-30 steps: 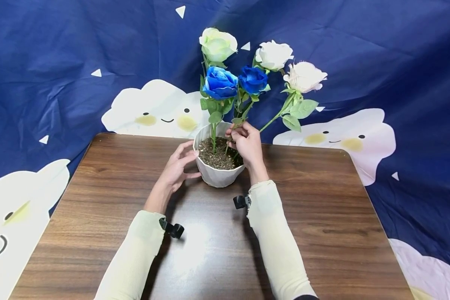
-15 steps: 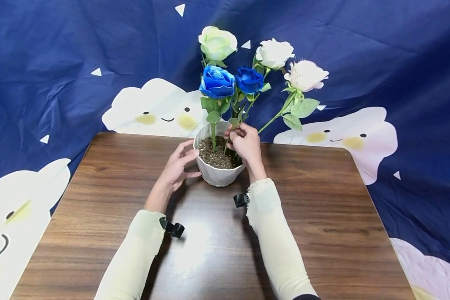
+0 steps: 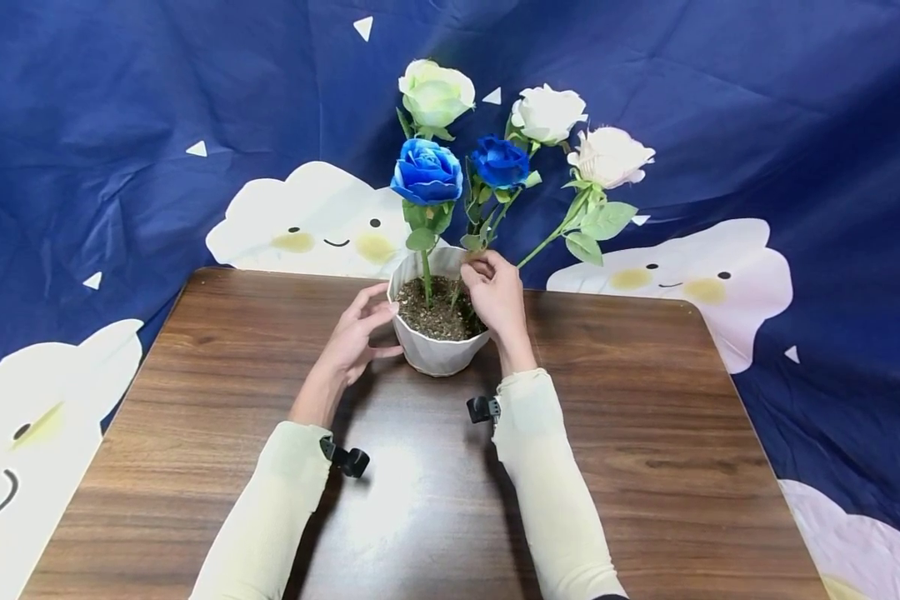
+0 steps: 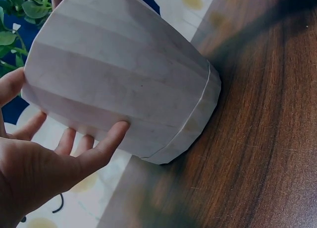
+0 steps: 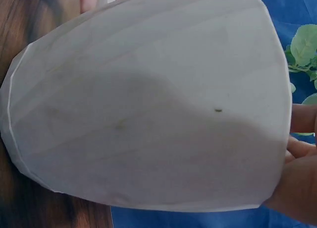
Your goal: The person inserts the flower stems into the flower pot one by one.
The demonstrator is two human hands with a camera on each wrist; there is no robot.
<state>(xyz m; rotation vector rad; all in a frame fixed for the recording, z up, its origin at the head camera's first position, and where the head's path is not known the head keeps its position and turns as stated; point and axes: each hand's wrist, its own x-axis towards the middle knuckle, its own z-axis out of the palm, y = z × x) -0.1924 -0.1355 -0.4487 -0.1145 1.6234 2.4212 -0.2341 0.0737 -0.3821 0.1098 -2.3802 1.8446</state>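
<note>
A white faceted flowerpot (image 3: pixel 438 357) filled with dark soil stands at the far middle of the table. My left hand (image 3: pixel 354 333) rests its spread fingers against the pot's left side; in the left wrist view, fingertips (image 4: pixel 119 130) touch the wall and rim. Over the pot's right rim, my right hand (image 3: pixel 497 296) has curled fingers at the lower stem of the darker blue rose (image 3: pixel 501 162); its fingertips are partly hidden. A larger blue rose (image 3: pixel 427 172) stands upright in the soil on the left. In the right wrist view, the pot wall (image 5: pixel 148 114) covers most of the work.
Behind the blue roses rise a pale green rose (image 3: pixel 437 93), a white rose (image 3: pixel 548 113) and a pinkish-white rose (image 3: pixel 611 157) leaning right. The brown wooden table (image 3: pixel 645 433) ends just behind the pot, before a blue cloth (image 3: pixel 157 83) with clouds.
The larger blue rose has shifted left, and the darker one slightly left too. My right hand has moved slightly within the same spot; my left hand keeps its place on the pot.
</note>
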